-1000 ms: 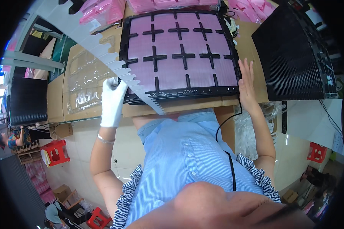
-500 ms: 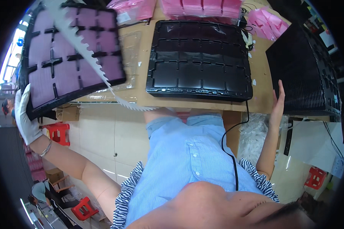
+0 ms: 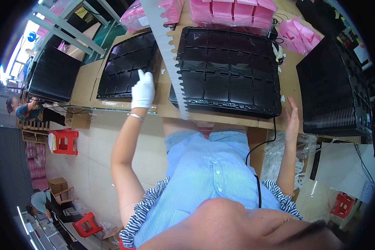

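Black tray (image 3: pixel 127 66) upper left on my counter (image 3: pixel 164 110): gloved left hand (image 3: pixel 143 89) rests flat on it; bare right hand (image 3: pixel 292 118) open, holding nothing.

Tray with pink pieces, lifted off the centre stack a second ago and swung out left half a second ago, is gone from view. Gloved left hand (image 3: pixel 143 89) now rests on the black tray (image 3: pixel 127 66) at table left. Right hand (image 3: pixel 291 121) sits open, off the centre tray (image 3: pixel 229 71), lower at the table's near edge.
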### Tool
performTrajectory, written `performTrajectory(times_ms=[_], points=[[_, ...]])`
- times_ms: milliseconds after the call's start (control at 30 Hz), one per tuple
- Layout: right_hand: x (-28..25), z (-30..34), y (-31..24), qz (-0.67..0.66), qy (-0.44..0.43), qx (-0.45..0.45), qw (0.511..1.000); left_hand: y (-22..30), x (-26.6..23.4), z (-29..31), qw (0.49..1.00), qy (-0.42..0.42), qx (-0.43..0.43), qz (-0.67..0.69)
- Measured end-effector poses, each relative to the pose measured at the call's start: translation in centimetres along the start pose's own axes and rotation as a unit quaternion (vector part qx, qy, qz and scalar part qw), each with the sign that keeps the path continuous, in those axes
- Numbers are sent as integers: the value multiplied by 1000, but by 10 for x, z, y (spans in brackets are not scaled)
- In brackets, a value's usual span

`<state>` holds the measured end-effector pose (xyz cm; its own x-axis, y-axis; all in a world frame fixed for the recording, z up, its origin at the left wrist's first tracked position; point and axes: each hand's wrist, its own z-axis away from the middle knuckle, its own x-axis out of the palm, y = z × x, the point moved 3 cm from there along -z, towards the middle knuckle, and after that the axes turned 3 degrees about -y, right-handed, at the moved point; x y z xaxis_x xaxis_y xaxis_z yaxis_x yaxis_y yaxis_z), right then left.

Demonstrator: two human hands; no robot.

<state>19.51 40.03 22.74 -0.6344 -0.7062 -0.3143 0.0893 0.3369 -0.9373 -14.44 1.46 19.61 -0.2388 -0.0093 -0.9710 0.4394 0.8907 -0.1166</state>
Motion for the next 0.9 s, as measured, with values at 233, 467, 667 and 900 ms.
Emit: performTrajectory(times_ms=[233,467,667,900], points=[[-2,8,6,-42,4,32,999,20,23,3,997,-17,-53,57],[-1,2,0,-49,7,37,998,12,30,2,995,-30,-34,88],[17,-3,-33,-20,8,-26,999,4,10,-16,993,-63,-49,83],[66,-14,-85,20,-44,-168,985,68,-95,34,825,-134,132,533]])
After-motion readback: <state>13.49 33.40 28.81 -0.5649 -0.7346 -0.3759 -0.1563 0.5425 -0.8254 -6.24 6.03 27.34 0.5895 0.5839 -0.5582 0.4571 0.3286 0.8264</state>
